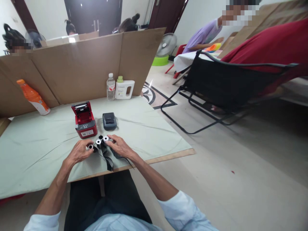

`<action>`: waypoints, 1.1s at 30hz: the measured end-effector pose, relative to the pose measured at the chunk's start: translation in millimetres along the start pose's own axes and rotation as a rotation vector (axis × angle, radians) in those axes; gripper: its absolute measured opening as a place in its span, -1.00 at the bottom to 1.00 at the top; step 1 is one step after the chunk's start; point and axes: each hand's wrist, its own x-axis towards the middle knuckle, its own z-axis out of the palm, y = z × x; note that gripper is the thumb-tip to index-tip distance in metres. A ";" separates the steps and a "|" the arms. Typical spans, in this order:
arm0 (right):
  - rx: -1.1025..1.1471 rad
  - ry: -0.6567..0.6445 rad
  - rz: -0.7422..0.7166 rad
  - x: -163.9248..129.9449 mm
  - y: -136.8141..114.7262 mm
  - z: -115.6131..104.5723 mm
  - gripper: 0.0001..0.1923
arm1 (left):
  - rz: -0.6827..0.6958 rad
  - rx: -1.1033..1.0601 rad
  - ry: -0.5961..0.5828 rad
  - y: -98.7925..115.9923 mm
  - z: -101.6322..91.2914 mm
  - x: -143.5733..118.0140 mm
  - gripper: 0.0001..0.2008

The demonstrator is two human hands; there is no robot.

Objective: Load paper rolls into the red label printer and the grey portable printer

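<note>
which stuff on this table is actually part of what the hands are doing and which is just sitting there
In hand or in use:
- left hand on a small roll
- right hand on another small roll
- loose black ribbon
- red printer, lid open

Lying about:
- dark printer
- orange bottle
- water bottle
- white jug
- folding chair

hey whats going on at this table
A person seated at a cloth-covered table has both hands on a cluster of small rolls with dark ribbon trailing toward the table edge. The left hand grips one roll, and the right hand touches another. Just beyond sit a red printer with its lid open and a dark printer that is closed. Bottles stand along the cardboard partition.
</note>
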 end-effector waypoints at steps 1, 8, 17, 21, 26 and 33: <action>-0.003 0.005 0.001 -0.6 0.6 -1.0 -0.57 | 0.004 -0.003 0.001 -1.8 -1.5 -2.8 -0.73; -0.010 0.135 0.003 -1.0 -13.2 -8.2 -0.53 | 0.037 -0.128 0.060 -15.4 -13.5 -21.6 -0.70; 0.305 0.005 -0.048 -5.2 -77.1 5.6 -0.56 | 0.140 -0.241 0.303 -11.8 -35.4 -24.7 -0.76; 0.564 -0.116 0.026 -8.7 -77.4 30.9 -0.27 | 0.156 -0.275 0.347 -6.8 -38.4 -23.4 -0.78; 0.749 -0.108 0.114 -5.2 -70.5 53.3 -0.08 | 0.166 -0.272 0.391 -15.0 -40.7 -14.3 -0.77; 0.772 -0.074 0.072 38.3 -74.8 60.6 -0.53 | 0.106 -0.258 0.506 -56.2 -50.2 44.1 -0.70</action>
